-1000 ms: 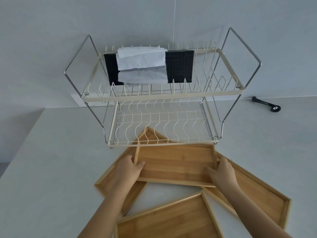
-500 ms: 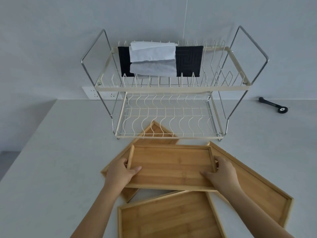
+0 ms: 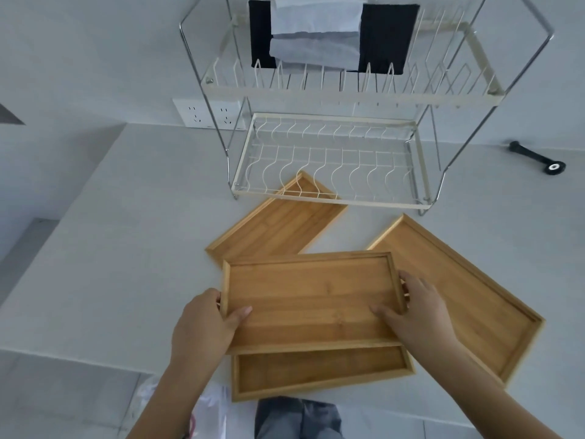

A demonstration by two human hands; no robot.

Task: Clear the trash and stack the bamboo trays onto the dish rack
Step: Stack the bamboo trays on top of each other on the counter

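Observation:
I hold a bamboo tray [image 3: 311, 296] level by its two short ends, my left hand [image 3: 205, 321] gripping the left rim and my right hand [image 3: 418, 308] the right rim. It hovers over a second tray [image 3: 316, 372] near the counter's front edge. A third tray [image 3: 278, 226] lies angled with its far corner under the dish rack's lower tier [image 3: 329, 160]. The fourth tray [image 3: 459, 293] lies diagonally at the right. The two-tier wire dish rack's upper tier [image 3: 348, 90] carries a black box with white paper [image 3: 316, 30] draped over it.
A black tool [image 3: 538, 156] lies on the white counter at the far right by the wall. A wall socket [image 3: 205, 114] sits behind the rack's left leg. A plastic bag [image 3: 205, 407] hangs below the counter's front edge, next to my legs.
Both hands have pulled the held tray back from the rack toward me, so it now sits over the front tray. The view has tilted down.

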